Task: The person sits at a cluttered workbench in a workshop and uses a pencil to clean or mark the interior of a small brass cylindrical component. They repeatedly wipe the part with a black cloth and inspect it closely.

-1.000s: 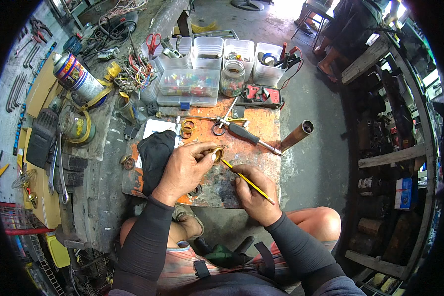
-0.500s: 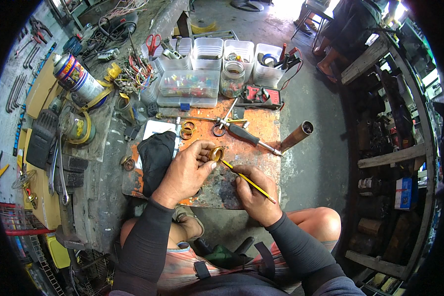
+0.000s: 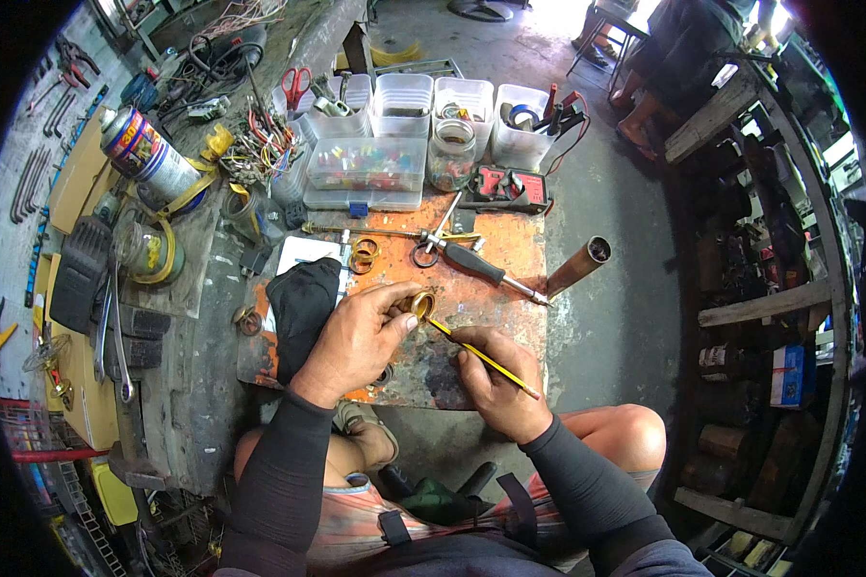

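Between the thumb and fingers of my left hand [image 3: 366, 332] is a small brass-coloured ring [image 3: 422, 306], its opening turned toward my right. My right hand [image 3: 500, 383] grips a yellow and black pencil [image 3: 498, 366], whose tip is at the ring or just beside it. Both hands are over the orange, worn tabletop [image 3: 423, 361]. Beyond them lie two or so similar rings [image 3: 364, 254], a screwdriver [image 3: 473, 262] with a dark handle, and a T-shaped metal tool [image 3: 440, 228]. A black cloth [image 3: 303, 313] is beside my left hand.
Clear plastic bins [image 3: 402, 101], a lidded box of colourful small parts [image 3: 368, 168], a jar [image 3: 451, 154] and a red-black case [image 3: 510, 187] line the far side. A copper-coloured tube [image 3: 579, 265] stands at the right edge. A spray can [image 3: 152, 149] and wrenches [image 3: 121, 337] are at left.
Both hands stay over the same spot. The left hand and ring have shifted very slightly down and left, and the pencil tip has moved slightly with them.
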The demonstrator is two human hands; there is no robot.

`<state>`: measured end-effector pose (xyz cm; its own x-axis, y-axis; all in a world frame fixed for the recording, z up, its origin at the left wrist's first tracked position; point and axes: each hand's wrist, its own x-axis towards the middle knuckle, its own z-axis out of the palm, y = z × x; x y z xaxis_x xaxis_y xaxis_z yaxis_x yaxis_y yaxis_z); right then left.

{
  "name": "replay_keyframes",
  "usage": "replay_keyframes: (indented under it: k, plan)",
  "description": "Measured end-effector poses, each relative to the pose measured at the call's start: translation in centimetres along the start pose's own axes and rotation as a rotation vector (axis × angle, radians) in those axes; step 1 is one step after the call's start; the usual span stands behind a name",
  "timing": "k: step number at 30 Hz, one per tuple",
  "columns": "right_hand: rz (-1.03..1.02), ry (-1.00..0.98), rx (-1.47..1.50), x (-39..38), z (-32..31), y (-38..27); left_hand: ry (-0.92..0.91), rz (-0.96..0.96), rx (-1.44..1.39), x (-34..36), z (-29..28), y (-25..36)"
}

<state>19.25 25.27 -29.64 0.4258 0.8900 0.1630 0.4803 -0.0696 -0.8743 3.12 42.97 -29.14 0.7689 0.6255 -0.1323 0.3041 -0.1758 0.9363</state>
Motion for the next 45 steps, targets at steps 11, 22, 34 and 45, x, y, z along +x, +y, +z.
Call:
replay_keyframes:
  k: [11,22,34,45]
  plan:
    - [0.009,0.002,-0.003,0.0,0.0,0.0,-0.029,-0.003,0.037,0.2,-0.2,-0.2]
    - [0.022,-0.012,-0.001,-0.1,-0.1,-0.5,-0.013,-0.025,0.015,-0.2,-0.4,0.0]
    - [0.054,0.013,-0.269,4.7,-0.9,-1.1,0.174,-0.051,-0.633,0.0,-2.1,-2.0]
    - [-0.034,0.007,-0.574,6.9,2.5,0.5,0.041,0.07,-1.042,-1.4,-2.3,-1.4]
